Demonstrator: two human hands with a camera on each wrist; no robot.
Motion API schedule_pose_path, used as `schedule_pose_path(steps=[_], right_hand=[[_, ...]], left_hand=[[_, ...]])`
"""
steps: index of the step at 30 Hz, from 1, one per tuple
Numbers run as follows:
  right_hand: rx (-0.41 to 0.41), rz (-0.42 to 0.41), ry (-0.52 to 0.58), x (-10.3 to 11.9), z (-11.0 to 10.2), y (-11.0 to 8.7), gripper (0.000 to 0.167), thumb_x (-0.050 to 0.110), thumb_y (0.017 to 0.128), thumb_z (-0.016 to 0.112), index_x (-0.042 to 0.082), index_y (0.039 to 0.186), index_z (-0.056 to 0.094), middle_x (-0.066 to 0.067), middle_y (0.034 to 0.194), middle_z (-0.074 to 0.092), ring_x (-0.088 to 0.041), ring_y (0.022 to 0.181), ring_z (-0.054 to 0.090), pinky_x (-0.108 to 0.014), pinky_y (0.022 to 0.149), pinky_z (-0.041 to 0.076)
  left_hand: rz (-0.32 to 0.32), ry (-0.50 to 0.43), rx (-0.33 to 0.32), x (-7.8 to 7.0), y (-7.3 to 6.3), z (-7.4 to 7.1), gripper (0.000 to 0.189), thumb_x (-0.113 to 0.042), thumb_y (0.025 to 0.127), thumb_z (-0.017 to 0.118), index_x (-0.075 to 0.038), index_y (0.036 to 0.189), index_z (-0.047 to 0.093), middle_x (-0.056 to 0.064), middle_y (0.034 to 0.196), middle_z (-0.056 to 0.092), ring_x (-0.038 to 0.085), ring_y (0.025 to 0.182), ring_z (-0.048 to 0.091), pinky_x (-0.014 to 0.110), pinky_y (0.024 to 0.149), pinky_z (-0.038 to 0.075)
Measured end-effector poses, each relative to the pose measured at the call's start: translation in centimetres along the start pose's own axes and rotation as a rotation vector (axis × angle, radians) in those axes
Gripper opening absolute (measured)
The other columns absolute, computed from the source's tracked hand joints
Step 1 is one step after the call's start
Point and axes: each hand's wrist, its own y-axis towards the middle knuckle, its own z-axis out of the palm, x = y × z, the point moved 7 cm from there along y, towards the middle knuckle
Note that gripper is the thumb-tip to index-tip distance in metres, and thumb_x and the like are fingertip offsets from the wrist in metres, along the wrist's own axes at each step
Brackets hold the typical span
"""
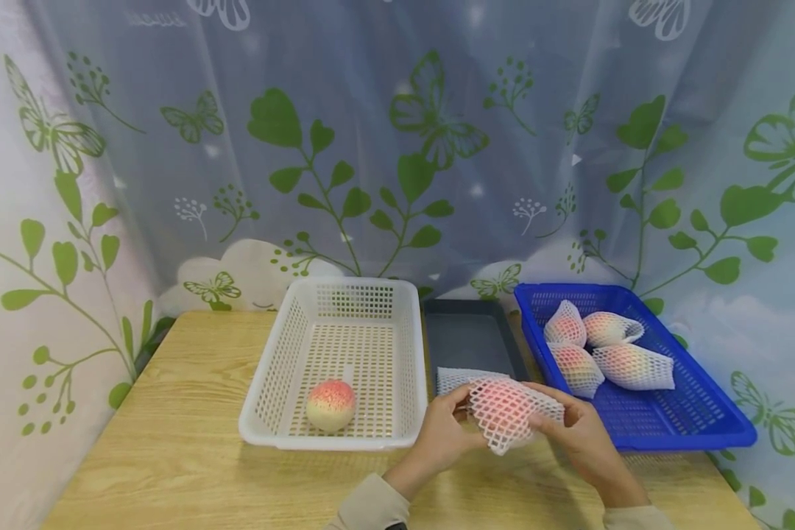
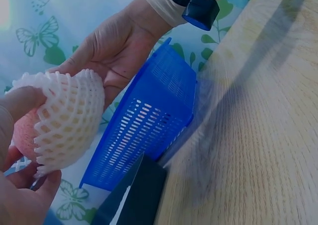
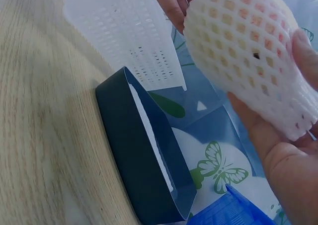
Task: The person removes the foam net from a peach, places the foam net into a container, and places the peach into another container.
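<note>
A peach in a white foam net [image 1: 506,412] is held up between my two hands, over the front of the dark tray. My left hand [image 1: 442,436] grips its left end, thumb and fingertips curled on the net. Some bare pink skin of the peach [image 2: 26,135] shows beside that thumb in the left wrist view. With thumb and fingers, my right hand [image 1: 581,436] holds the right end, where the net [image 3: 248,51] narrows to a loose end. One bare peach [image 1: 331,406] sits near the front of the white basket [image 1: 258,412].
A blue basket [image 1: 695,434] on the right holds several netted peaches [image 1: 573,368]. Between the baskets stands the dark tray [image 1: 470,331], with flat white foam nets [image 1: 453,379] at its front. The wooden table [image 1: 172,456] carries everything, and a patterned curtain [image 1: 344,147] hangs behind.
</note>
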Motion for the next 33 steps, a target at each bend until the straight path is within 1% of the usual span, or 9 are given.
schedule_pose_path(steps=[4,7,10,14,17,21,25,29,33], right_hand=[[-0.083,-0.063,0.012,0.2,-0.2,0.0,0.036,-0.015,0.09,0.051,-0.001,0.122,0.063,0.001,0.112,0.069,-0.009,0.101,0.064,-0.023,0.083,0.053],[-0.143,-0.077,0.032,0.3,-0.3,0.2,0.035,-0.015,0.089,0.052,0.004,0.114,0.069,0.001,0.105,0.071,-0.009,0.095,0.066,-0.022,0.08,0.054],[-0.172,-0.079,0.049,0.4,-0.4,0.3,0.035,-0.015,0.09,0.052,0.007,0.109,0.071,0.001,0.102,0.072,-0.009,0.091,0.066,-0.022,0.077,0.055],[-0.188,-0.084,0.051,0.6,-0.4,0.4,0.033,-0.015,0.09,0.052,0.005,0.107,0.071,0.001,0.099,0.072,-0.009,0.088,0.067,-0.023,0.074,0.055],[-0.216,-0.074,0.038,0.6,-0.4,0.5,0.03,-0.014,0.089,0.054,0.004,0.105,0.071,0.001,0.097,0.072,-0.009,0.086,0.067,-0.022,0.073,0.055],[-0.312,-0.036,0.005,0.6,-0.8,0.6,0.026,-0.012,0.087,0.059,0.007,0.1,0.073,0.003,0.091,0.072,-0.007,0.081,0.067,-0.021,0.071,0.055],[-0.414,-0.003,-0.016,0.8,-1.4,0.8,0.023,-0.007,0.087,0.063,0.012,0.097,0.073,0.005,0.085,0.072,-0.005,0.077,0.066,-0.02,0.067,0.055],[-0.456,0.007,-0.036,1.3,-1.7,1.2,0.019,-0.004,0.087,0.066,0.011,0.098,0.073,0.006,0.083,0.071,-0.004,0.074,0.065,-0.019,0.065,0.054],[-0.47,-0.01,-0.034,1.8,-1.8,1.9,0.017,-0.003,0.087,0.066,0.009,0.098,0.072,0.007,0.083,0.071,-0.004,0.076,0.064,-0.017,0.066,0.053]], left_hand=[[0.019,-0.042,-0.001,-0.2,0.0,-0.3,0.055,0.004,0.068,0.079,-0.004,0.12,0.063,0.01,0.112,0.066,0.01,0.098,0.063,0.023,0.09,0.051],[0.032,-0.057,0.02,-0.4,0.0,-0.4,0.055,0.004,0.07,0.077,-0.004,0.122,0.061,0.01,0.114,0.065,0.009,0.101,0.061,0.023,0.092,0.05],[0.037,-0.062,0.054,-0.3,0.1,-0.4,0.056,0.004,0.073,0.076,-0.004,0.126,0.059,0.011,0.117,0.063,0.008,0.102,0.06,0.023,0.092,0.05],[0.044,-0.033,0.111,-0.3,0.2,-0.2,0.058,0.001,0.074,0.075,-0.006,0.129,0.056,0.01,0.12,0.061,0.008,0.102,0.058,0.024,0.091,0.05],[0.031,-0.013,0.128,-0.2,0.2,-0.3,0.06,-0.001,0.074,0.077,-0.009,0.13,0.056,0.009,0.12,0.061,0.009,0.102,0.059,0.024,0.09,0.051],[-0.017,-0.03,0.116,-0.1,0.2,-0.7,0.065,0.0,0.071,0.078,-0.008,0.131,0.054,0.009,0.118,0.061,0.013,0.102,0.063,0.023,0.088,0.051],[-0.007,-0.013,0.094,-0.6,0.5,-1.3,0.071,-0.001,0.07,0.079,-0.003,0.135,0.05,0.012,0.125,0.059,0.02,0.112,0.058,0.024,0.094,0.049],[0.029,-0.01,0.082,-1.2,0.7,-2.1,0.073,-0.005,0.073,0.081,-0.004,0.138,0.048,0.011,0.133,0.054,0.023,0.123,0.051,0.028,0.102,0.044],[0.039,-0.014,0.064,-1.6,0.8,-3.2,0.072,-0.008,0.073,0.082,-0.012,0.138,0.05,0.007,0.133,0.055,0.02,0.121,0.053,0.029,0.102,0.044]])
